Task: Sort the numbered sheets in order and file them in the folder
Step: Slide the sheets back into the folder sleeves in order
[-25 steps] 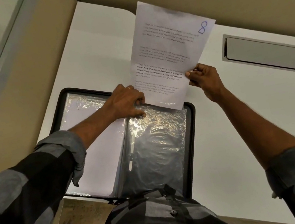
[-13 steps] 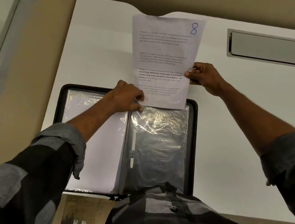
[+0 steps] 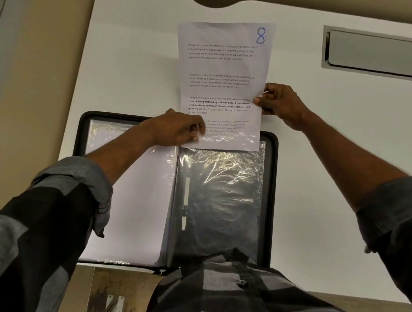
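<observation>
So that sheet 8 point(image 3: 225, 73) enters the sleeve point(image 3: 225, 185) | 12 o'clock mouth pinched open by left hand point(image 3: 177, 129) | sheet pinched by right hand point(image 3: 279, 104)

The white table point(image 3: 335, 177) carries the open black folder point(image 3: 222, 201), near a metal slot point(image 3: 383, 51) in its top

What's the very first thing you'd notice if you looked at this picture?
A white sheet with a big blue 8 in its top corner stands out, in the middle above the open black folder. The right hand pinches its right edge, while the left hand pinches the shiny plastic sleeve where the sheet's bottom is tucked in.
</observation>
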A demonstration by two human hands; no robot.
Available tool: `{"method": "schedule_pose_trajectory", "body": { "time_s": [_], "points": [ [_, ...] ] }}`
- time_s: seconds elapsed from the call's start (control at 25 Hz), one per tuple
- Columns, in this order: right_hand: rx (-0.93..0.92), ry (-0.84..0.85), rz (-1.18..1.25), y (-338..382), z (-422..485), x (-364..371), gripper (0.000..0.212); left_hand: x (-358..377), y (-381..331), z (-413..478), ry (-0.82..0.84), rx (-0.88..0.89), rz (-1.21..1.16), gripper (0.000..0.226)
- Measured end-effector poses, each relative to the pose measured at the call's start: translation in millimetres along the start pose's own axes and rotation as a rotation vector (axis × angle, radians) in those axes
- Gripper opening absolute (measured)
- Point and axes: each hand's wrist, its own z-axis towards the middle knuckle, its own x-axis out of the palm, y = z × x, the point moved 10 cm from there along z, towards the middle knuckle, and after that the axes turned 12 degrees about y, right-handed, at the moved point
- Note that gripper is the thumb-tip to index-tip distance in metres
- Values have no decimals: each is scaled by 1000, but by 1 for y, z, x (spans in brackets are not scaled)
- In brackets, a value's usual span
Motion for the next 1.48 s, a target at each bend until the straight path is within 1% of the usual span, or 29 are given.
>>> {"method": "schedule_pose_trajectory", "body": {
  "time_s": [0.08,0.12,0.16,0.2,0.24,0.32,0.36,0.4,0.48,0.52,0.6,0.68,0.76,0.84,0.88,1.0,1.04,1.08,1.16,1.2,1.24,1.28,1.36,1.44,1.48],
  "points": [
    [-1,6,1,0,0,1,32,9,0,4,62,13,-101,30],
    [-4,9,8,0,0,1,32,12,0,6,65,21,-132,32],
    [-5,14,20,0,-1,1,32,10,1,8,27,41,-168,32],
    [-4,21,33,-2,-3,1,32,3,2,8,-53,62,-205,34],
    [-3,25,49,-4,-4,0,33,-8,5,7,-169,67,-245,37],
    [-3,25,83,-9,-6,-2,34,-34,21,-3,-455,2,-356,45],
    [1,25,97,-12,-7,-2,34,-44,30,-10,-573,-46,-427,54],
    [9,30,112,-15,-8,-2,34,-48,38,-13,-636,-85,-506,64],
    [32,55,151,-21,-10,2,36,-44,48,-9,-623,-130,-647,83],
    [39,69,164,-22,-11,4,37,-40,49,-6,-592,-145,-698,85],
    [51,91,163,-23,-11,5,38,-28,51,-1,-513,-140,-771,74],
    [68,96,144,-21,-11,2,39,-21,47,2,-448,-106,-761,59],
    [87,102,136,-19,-11,0,41,-14,44,2,-377,-89,-736,58],
    [108,136,121,-19,-14,3,42,-14,38,3,-310,-61,-766,65],
    [125,162,101,-20,-16,7,41,-16,37,3,-308,-49,-806,68],
    [173,221,15,-30,-22,14,40,-28,44,3,-399,-56,-901,66],
    [170,189,14,-29,-20,8,40,-29,45,4,-408,-62,-902,64],
    [147,108,37,-22,-16,-4,40,-28,44,6,-399,-62,-889,63],
    [33,-120,97,8,-4,-38,48,-24,39,6,-366,-53,-841,61],
    [-37,-187,55,31,3,-51,52,-23,37,6,-362,-43,-829,61],
    [-90,-195,-48,57,12,-55,54,-22,35,5,-364,-32,-825,61],
    [-120,-137,-171,81,22,-49,54,-21,34,4,-371,-25,-820,61],
    [-91,75,-446,111,45,-16,52,-21,33,3,-383,-22,-818,61],
    [-32,268,-741,119,62,22,51,-21,33,0,-389,-25,-822,61],
    [-9,328,-856,119,68,36,46,-22,32,-2,-400,-30,-824,62]
  ]
}}
